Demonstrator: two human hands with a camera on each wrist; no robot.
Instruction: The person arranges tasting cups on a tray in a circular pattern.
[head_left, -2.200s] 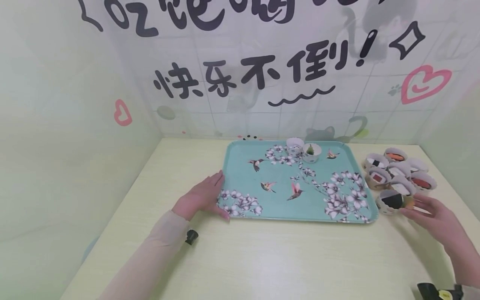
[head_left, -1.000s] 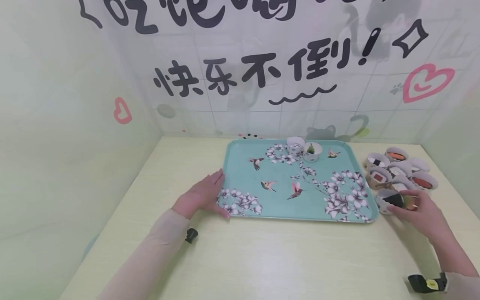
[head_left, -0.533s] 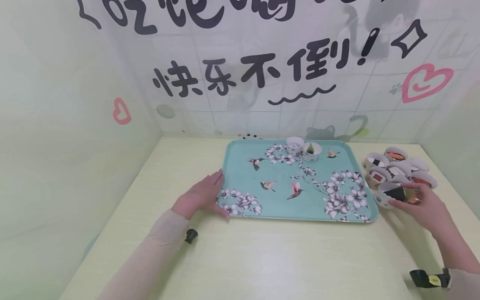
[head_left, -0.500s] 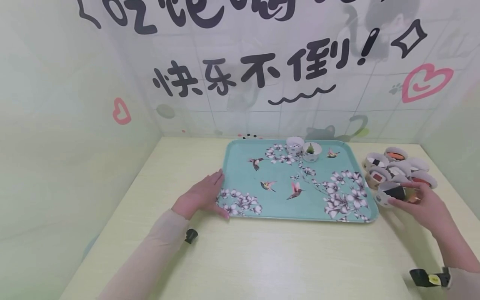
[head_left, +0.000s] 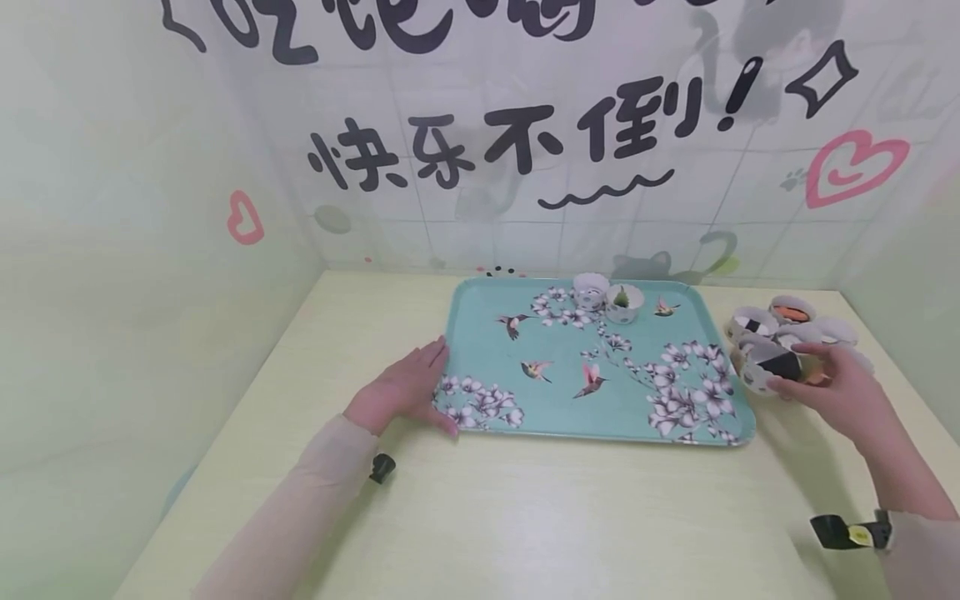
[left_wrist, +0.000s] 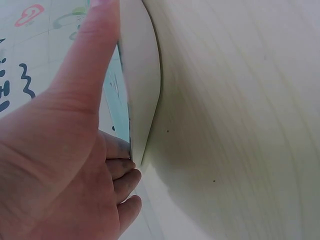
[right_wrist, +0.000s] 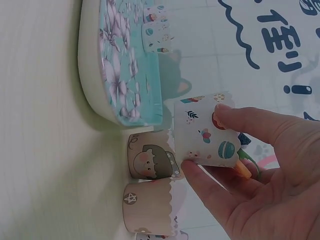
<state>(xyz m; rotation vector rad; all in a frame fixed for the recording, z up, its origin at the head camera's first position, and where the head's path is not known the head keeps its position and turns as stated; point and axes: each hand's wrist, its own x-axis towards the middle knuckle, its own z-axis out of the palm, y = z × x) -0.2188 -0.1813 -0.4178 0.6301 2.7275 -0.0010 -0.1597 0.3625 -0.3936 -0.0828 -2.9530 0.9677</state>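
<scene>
A small white paper baking cup (head_left: 756, 380) with printed pictures is pinched by my right hand (head_left: 851, 387), thumb in front and fingers behind. Inside it shows a black-wrapped piece of food (head_left: 782, 365), with orange and green bits past the rim in the right wrist view. The held cup (right_wrist: 202, 132) is raised over other cups beside the tray. My left hand (head_left: 405, 383) rests against the near left corner of the turquoise flowered tray (head_left: 570, 400), fingers along its left edge and thumb at the front edge. In the left wrist view the thumb lies straight along the rim.
Two paper cups stand at the tray's back: a pale cup (head_left: 590, 290) and a cup with a green leafy bit (head_left: 624, 304). Right of the tray, several food cups (head_left: 791, 310) cluster close together, partly hidden by my right hand. A printed wall (head_left: 495, 225) rises behind the table.
My right hand has taken hold of the cup with the black-wrapped food and lifted it, moving slightly away from me and left over the neighbouring cups. My left hand has stayed at the tray.
</scene>
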